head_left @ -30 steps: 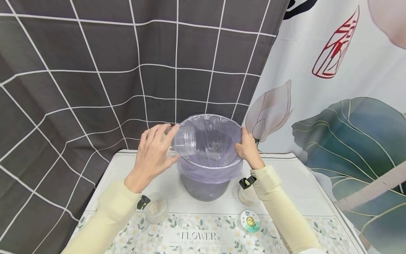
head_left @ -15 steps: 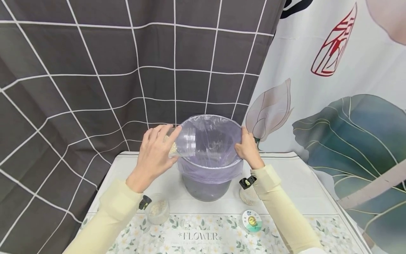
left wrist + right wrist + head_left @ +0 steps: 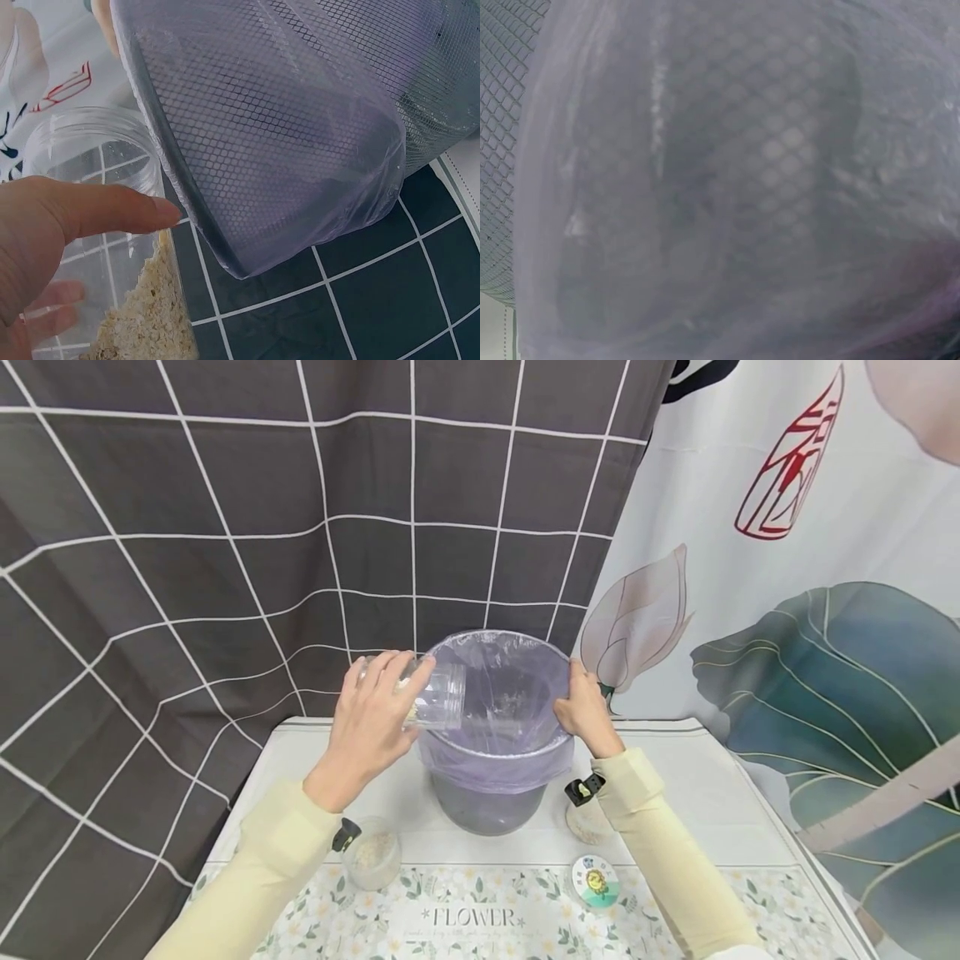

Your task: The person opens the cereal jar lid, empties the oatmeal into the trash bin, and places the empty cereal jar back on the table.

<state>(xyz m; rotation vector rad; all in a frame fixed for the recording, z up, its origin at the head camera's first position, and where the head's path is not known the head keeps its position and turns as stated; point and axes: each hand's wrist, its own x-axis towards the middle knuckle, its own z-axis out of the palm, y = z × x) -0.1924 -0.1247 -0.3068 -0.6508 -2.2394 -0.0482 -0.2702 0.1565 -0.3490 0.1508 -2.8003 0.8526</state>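
Observation:
My left hand (image 3: pixel 375 714) grips a clear plastic jar (image 3: pixel 441 697) tipped on its side, its mouth over the left rim of a mesh wastebasket (image 3: pixel 487 806). In the left wrist view, pale flakes (image 3: pixel 154 315) like oats lie along the jar's lower wall, toward its base. A thin purple bin liner (image 3: pixel 495 774) covers the basket's inside and folds over its rim. My right hand (image 3: pixel 587 710) grips the right rim, thumb inside and fingers outside. The right wrist view is filled by the blurred liner (image 3: pixel 705 187) over mesh.
A tub of pale flakes (image 3: pixel 375 857) stands near my left wrist. By the right sleeve is another clear jar (image 3: pixel 588 822), partly hidden. A round lid with a sun picture (image 3: pixel 595 882) lies on the floral mat (image 3: pixel 472 935). A dark grid curtain (image 3: pixel 375 468) hangs close behind.
The jar in my left hand has been tilted and turned slightly over the rim, and the hand has shifted a little right. My right hand stays on the rim.

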